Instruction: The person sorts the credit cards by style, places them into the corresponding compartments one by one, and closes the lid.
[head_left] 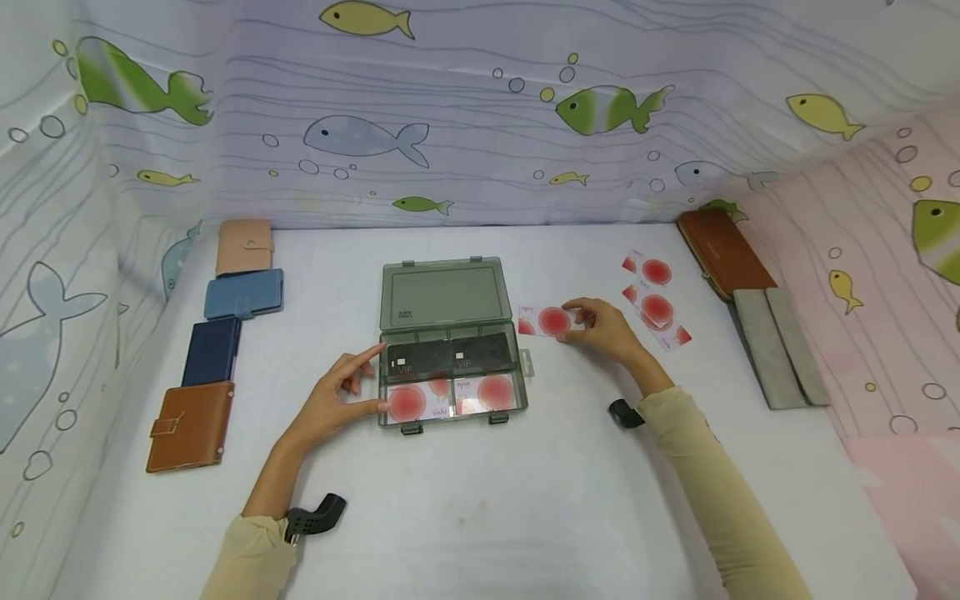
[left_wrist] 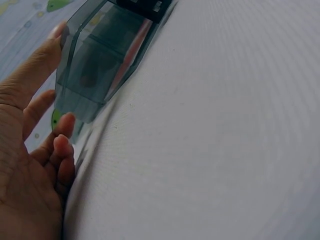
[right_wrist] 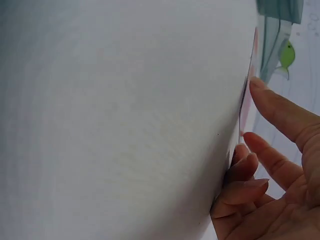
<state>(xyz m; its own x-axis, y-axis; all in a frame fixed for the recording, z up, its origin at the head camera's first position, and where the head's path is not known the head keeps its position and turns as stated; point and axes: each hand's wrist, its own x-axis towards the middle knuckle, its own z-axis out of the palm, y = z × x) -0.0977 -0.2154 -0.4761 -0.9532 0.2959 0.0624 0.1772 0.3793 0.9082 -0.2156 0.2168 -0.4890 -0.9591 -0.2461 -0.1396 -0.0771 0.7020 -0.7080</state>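
A translucent grey-green plastic case (head_left: 446,298) lies with its lid folded back. In its back compartments are black VIP cards (head_left: 420,362); in the front ones, white cards with red circles (head_left: 483,393). My left hand (head_left: 333,398) touches the case's left end, thumb near the front corner and index finger farther back. In the left wrist view, its thumb rests along the case wall (left_wrist: 92,70). To the right of the case, my right hand (head_left: 609,335) pinches the right end of a red-circle card (head_left: 551,321) between thumb and index finger. That card lies low over the table.
Several more red-circle cards (head_left: 656,272) lie in an overlapping column beyond my right hand. At the left stand wallets in a row, including a brown one (head_left: 191,429) and a navy one (head_left: 212,352). A brown pouch (head_left: 726,254) and a grey wallet (head_left: 772,350) are at the right.
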